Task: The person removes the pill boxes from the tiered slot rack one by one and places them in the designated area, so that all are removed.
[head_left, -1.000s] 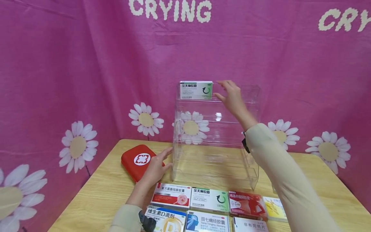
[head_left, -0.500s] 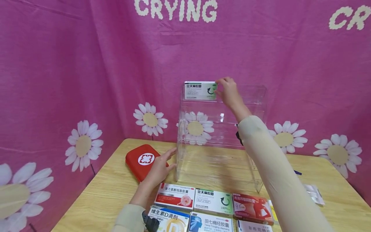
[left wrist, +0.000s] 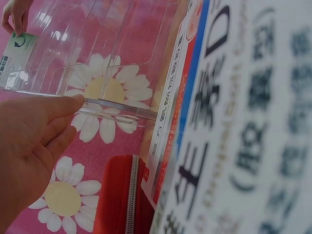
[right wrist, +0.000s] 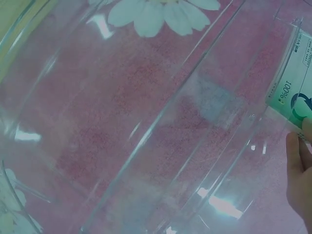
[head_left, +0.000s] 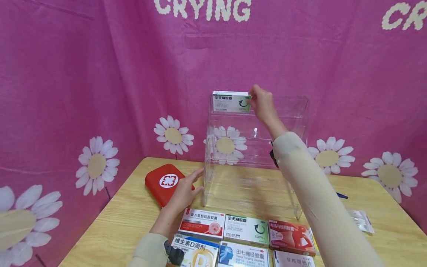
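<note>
A clear acrylic display rack [head_left: 247, 148] with stepped tiers stands on the table. On the left of its top tier sits a white-and-green medicine box [head_left: 230, 102], printed side facing me. My right hand [head_left: 263, 105] pinches that box's right end; the right wrist view shows its fingers at the box [right wrist: 300, 83] edge. Low on the rack's left side, my left hand [head_left: 182, 193] touches the side panel with extended fingers. The left wrist view has the left hand [left wrist: 34, 141] along the rack's edge, thumb and fingers apart.
A red zip case [head_left: 163, 187] lies left of the rack, behind my left hand. Several medicine boxes lie in rows in front, among them a red-and-white box [head_left: 202, 223] and a red box [head_left: 291, 237]. A foil packet [head_left: 361, 221] and a blue object [head_left: 341, 195] lie at right.
My right hand has moved left from beside the medicine box on the top tier, closing its spread fingers onto the box's right end. The left hand stays at the rack's side.
</note>
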